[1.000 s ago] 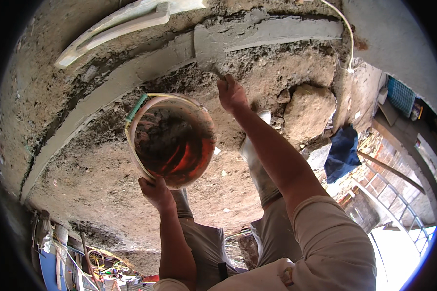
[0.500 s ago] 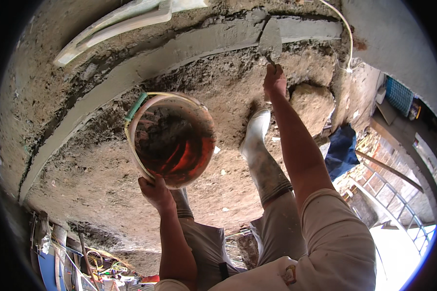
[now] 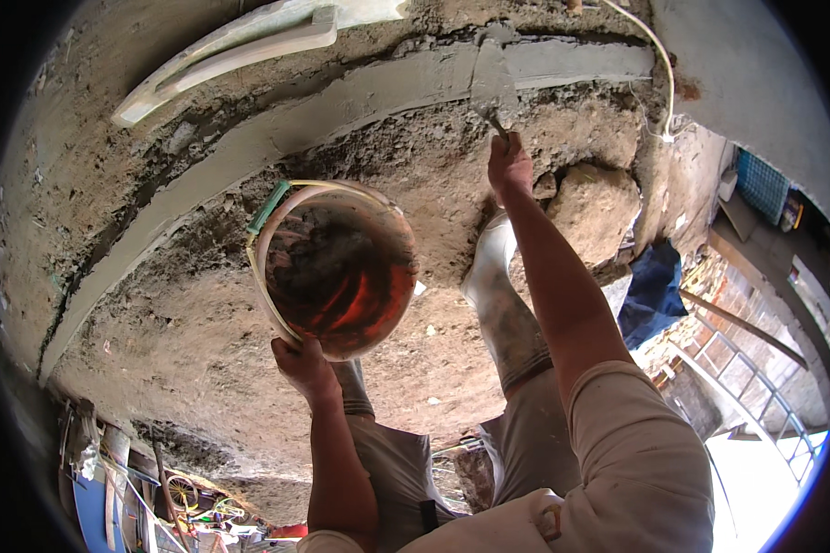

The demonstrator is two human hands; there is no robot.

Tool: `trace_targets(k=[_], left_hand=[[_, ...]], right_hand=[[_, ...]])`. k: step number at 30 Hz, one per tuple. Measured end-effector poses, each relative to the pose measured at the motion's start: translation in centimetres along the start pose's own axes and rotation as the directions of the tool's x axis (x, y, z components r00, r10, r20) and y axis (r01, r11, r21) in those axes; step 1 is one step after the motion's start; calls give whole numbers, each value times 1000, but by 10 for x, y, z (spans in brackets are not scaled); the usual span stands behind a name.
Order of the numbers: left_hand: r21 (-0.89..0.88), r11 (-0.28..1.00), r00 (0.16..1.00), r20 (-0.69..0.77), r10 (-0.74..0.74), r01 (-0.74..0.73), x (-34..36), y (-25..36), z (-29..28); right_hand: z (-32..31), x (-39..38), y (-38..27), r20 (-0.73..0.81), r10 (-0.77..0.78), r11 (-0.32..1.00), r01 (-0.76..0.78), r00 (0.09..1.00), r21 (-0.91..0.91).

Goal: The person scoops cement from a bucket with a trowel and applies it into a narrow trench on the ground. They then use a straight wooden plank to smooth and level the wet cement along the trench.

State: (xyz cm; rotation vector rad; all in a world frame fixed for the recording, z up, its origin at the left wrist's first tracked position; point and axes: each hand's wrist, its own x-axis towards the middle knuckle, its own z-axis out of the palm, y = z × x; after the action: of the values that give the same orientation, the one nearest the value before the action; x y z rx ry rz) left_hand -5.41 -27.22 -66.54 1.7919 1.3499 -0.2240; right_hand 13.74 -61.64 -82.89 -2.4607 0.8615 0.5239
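My left hand (image 3: 306,369) is closed on the near rim of a bucket (image 3: 398,249), which tilts so that its mouth faces me. Dark wet mortar (image 3: 327,249) clings inside over a reddish inner wall. The bucket's handle has a green grip (image 3: 269,206). Stretched out ahead, my right hand (image 3: 510,168) is wrapped round the handle of a trowel (image 3: 494,81). The trowel's mortar-smeared blade lies against a smooth grey mortar strip (image 3: 369,88) that curves across the earth. Whether the blade presses on the strip or hovers just over it I cannot tell.
Beyond the strip at the upper left lie pale boards (image 3: 240,57). A large stone (image 3: 595,210) sits right of my boot (image 3: 498,253). A white cable (image 3: 662,78) hangs at the strip's right end. Dark blue cloth (image 3: 653,286) and a ladder (image 3: 756,382) are at the right.
The trowel has slid a little to the left along the mortar strip, with my right hand following. My left hand and the bucket sit slightly further right in the picture.
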Motion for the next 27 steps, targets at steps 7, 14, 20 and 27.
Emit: trace_targets(k=[7,14,20,27], left_hand=[[32,999,999,11,35,-35,6,-1,-4],[-85,993,996,-53,76,-80,-10,30,-43],[-120,993,994,-109,0,-13,-40,74,-171],[-110,988,961,-244,-130,106,-85,97,-341]], right_hand=[[-23,-3,19,-47,248,882,-205,968,425],[-120,-131,33,145,-148,986,158,978,-60],[-250,-238,-15,322,-238,910,326,916,-256],[-348,-277,-60,444,-473,765,605,761,-222]])
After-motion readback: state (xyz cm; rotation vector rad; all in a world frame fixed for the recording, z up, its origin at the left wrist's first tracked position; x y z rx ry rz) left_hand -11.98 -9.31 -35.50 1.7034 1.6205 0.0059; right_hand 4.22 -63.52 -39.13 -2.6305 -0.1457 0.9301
